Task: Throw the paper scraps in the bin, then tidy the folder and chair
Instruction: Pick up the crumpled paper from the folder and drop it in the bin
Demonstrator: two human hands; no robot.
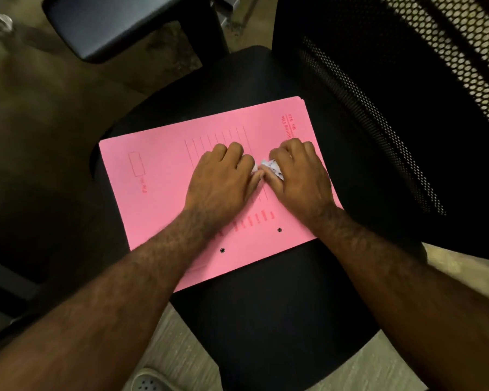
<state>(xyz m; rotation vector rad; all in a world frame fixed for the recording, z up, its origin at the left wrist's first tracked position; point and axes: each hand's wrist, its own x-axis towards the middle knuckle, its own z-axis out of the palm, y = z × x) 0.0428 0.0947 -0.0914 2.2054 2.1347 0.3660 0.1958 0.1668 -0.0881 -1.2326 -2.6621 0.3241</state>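
Head view: scraps gathered on the pink folder

Head-camera view: a pink folder is laid flat on the black chair seat. White paper scraps are pinched between the curled fingers of the left hand and the right hand, both pressed together on the folder's centre.

Black office chair viewed from above: its padded seat carries a pink folder, closed and lying flat, set at a slight angle, its front cover printed in red with ruled lines and a small box. Two punched holes sit near the folder's near edge. The mesh backrest rises at right; an armrest projects at upper left. The chair stands on a pale floor.
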